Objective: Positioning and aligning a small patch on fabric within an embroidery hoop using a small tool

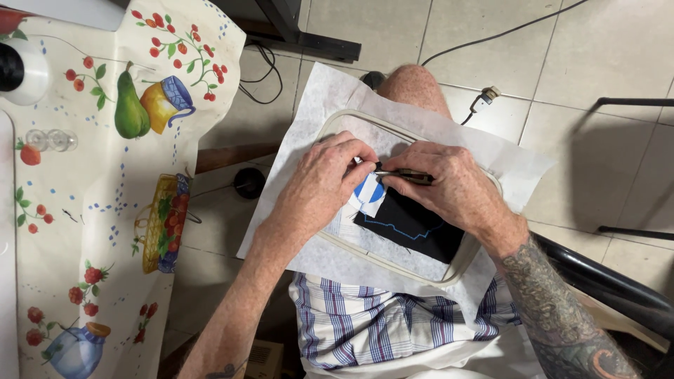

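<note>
1. Far left, a table under a fruit-printed cloth runs down the edge of the view, well apart from the work; a white spool holder sits near its top corner.
2. The person sits with an oval embroidery hoop on the lap, white stabilizer sheet stretched through it, its long axis running from upper left to lower right.
3. The left hand curls over the hoop's left half, fingertips pinching a small white-and-blue patch.
4. That patch touches the upper left corner of a black fabric piece, which lies just below both hands.
5. The right hand is closed around a small dark tool, lying level and pointing left at the pinch, tip just beside the left fingertips.
</note>
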